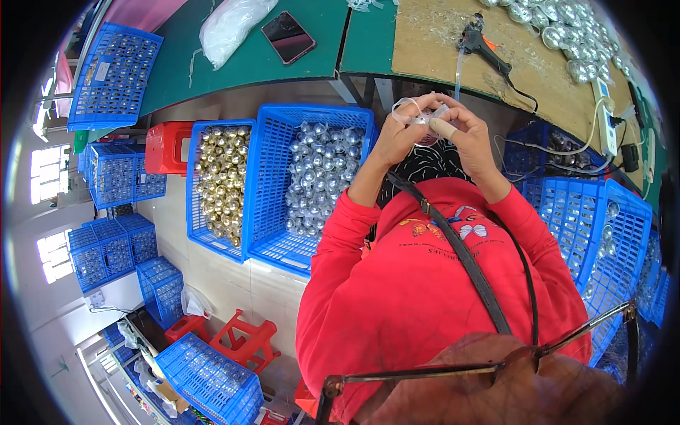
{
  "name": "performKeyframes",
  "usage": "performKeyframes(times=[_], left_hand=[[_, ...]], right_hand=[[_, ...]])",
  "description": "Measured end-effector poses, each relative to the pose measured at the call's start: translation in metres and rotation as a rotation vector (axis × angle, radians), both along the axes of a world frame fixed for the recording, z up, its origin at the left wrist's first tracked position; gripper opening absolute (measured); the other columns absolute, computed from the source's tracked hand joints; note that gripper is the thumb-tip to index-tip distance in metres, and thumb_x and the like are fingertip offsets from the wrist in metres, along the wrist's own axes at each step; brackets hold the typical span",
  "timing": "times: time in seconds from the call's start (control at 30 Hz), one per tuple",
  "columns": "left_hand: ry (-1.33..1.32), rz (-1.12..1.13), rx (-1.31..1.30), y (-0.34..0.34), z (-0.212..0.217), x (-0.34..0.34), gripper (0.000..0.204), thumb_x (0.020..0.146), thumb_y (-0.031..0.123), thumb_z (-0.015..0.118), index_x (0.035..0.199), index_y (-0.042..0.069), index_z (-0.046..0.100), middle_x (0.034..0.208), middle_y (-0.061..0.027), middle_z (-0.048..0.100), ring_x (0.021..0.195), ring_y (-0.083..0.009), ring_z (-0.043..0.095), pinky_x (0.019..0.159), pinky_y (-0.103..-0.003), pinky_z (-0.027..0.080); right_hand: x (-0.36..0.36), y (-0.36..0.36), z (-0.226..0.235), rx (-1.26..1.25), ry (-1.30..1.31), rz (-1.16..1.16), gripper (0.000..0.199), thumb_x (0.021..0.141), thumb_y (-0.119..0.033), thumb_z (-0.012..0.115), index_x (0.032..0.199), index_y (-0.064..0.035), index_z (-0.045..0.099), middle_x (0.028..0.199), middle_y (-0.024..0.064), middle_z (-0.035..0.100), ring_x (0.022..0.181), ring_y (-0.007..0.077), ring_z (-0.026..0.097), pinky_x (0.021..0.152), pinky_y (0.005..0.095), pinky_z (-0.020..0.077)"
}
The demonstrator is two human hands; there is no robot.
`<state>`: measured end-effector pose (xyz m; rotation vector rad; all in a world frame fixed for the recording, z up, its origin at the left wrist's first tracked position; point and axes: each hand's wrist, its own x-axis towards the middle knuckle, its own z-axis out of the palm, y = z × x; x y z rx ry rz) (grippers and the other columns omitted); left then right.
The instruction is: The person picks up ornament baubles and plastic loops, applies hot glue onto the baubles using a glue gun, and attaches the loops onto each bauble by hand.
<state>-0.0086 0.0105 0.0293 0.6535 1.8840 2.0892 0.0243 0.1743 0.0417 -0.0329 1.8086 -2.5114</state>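
Both my hands meet in front of my chest, just below the table edge. Between them is a small clear round ornament, mostly covered by my fingers. My left hand is closed on its left side, and a thin whitish ribbon loops over those fingers. My right hand pinches the ornament from the other side, thumb and fingertips pressed close to the left ones. A pale covering shows on a right fingertip. The ornament's exact shape is hard to make out.
A glue gun lies on the brown board, near a heap of silver balls and a power strip. A phone and plastic bag rest on the green table. Blue crates of silver and gold balls stand left.
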Motion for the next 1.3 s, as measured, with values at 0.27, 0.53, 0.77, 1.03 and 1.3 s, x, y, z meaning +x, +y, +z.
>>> performKeyframes(times=[0.27, 0.53, 0.77, 1.03, 1.3], left_hand=[[-0.048, -0.008, 0.119, 0.0, -0.003, 0.005, 0.064, 0.077, 0.008, 0.046, 0.139, 0.0, 0.033, 0.124, -0.0127, 0.05, 0.115, -0.0197, 0.047, 0.097, -0.033, 0.037], [-0.099, -0.063, 0.22, -0.004, -0.008, 0.004, 0.08, 0.072, 0.016, 0.051, 0.145, 0.008, 0.02, 0.139, -0.0133, 0.036, 0.113, -0.0215, 0.049, 0.094, -0.034, 0.041], [-0.089, -0.071, 0.241, -0.007, -0.009, 0.004, 0.086, 0.072, 0.018, 0.055, 0.147, 0.012, 0.013, 0.141, -0.0141, 0.034, 0.111, -0.0228, 0.05, 0.089, -0.033, 0.045], [-0.213, -0.128, 0.402, -0.006, -0.017, -0.003, 0.09, 0.074, 0.02, 0.061, 0.147, 0.013, 0.008, 0.136, -0.0161, 0.039, 0.117, -0.0251, 0.047, 0.096, -0.036, 0.042], [-0.323, -0.099, 0.805, 0.007, -0.019, 0.002, 0.087, 0.075, 0.021, 0.063, 0.146, 0.012, 0.014, 0.134, -0.0193, 0.038, 0.12, -0.029, 0.045, 0.098, -0.04, 0.041]], right_hand=[[-0.005, 0.0, 0.001, -0.067, -0.003, 0.019, 0.03, 0.073, -0.002, 0.071, 0.1, -0.0005, 0.056, 0.118, 0.0117, 0.054, 0.101, 0.0174, 0.055, 0.087, 0.03, 0.0446], [-0.01, 0.002, 0.009, -0.002, -0.158, 0.071, 0.057, 0.073, -0.005, 0.069, 0.121, 0.0001, 0.04, 0.104, 0.0133, 0.061, 0.091, 0.0188, 0.059, 0.08, 0.0295, 0.0458], [-0.012, 0.009, 0.009, -0.009, -0.338, 0.022, 0.061, 0.081, -0.014, 0.064, 0.133, -0.0019, 0.033, 0.112, 0.0119, 0.058, 0.101, 0.0189, 0.057, 0.082, 0.0308, 0.0451], [-0.001, -0.008, 0.012, 0.332, 0.0, 0.372, 0.08, 0.067, -0.012, 0.077, 0.135, -0.0033, 0.034, 0.125, 0.0085, 0.049, 0.113, 0.0166, 0.05, 0.093, 0.0296, 0.0409], [-0.008, -0.016, -0.002, 0.546, 0.29, 0.038, 0.078, 0.068, -0.014, 0.076, 0.134, -0.0033, 0.036, 0.115, 0.0147, 0.056, 0.101, 0.0228, 0.059, 0.087, 0.0314, 0.0464]])
